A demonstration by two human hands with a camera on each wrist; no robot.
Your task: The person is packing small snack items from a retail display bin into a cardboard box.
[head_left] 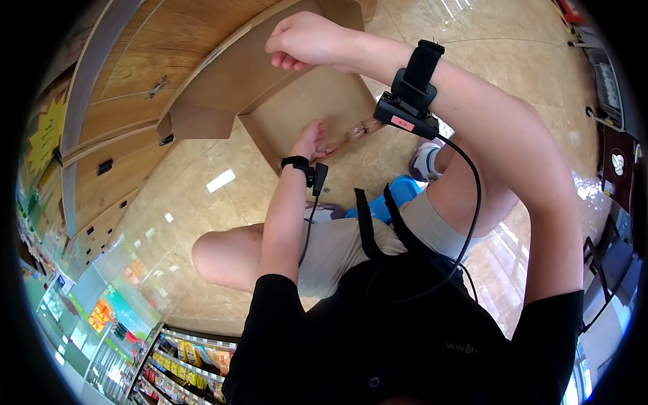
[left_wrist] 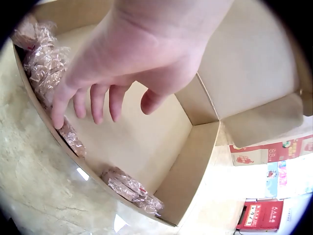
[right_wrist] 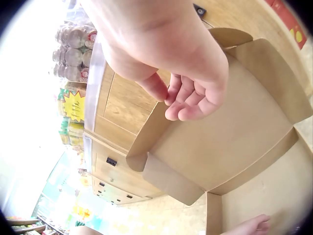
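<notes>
Over an open cardboard box (head_left: 304, 108) (left_wrist: 195, 161), the left hand (head_left: 310, 140) (left_wrist: 132, 63) has its fingers spread and slightly bent, holding nothing. One fingertip is beside clear-wrapped brown packets (head_left: 356, 131) (left_wrist: 46, 68) along the box wall; whether it touches them I cannot tell. Another group of packets (left_wrist: 131, 190) lies by the same wall near a corner. The right hand (head_left: 304, 42) (right_wrist: 176, 68) is raised in front of the box's lid (right_wrist: 230, 127), fingers loosely curled and thumb tip close to them, with nothing visible in it.
Wooden cabinets (head_left: 138, 61) (right_wrist: 117, 100) stand beside the lid. The person's bent legs (head_left: 233, 260) and a blue object (head_left: 401, 192) are close to the box on the tiled floor (head_left: 196, 196). Shelves of packaged goods (head_left: 185, 358) stand at the lower left of the head view.
</notes>
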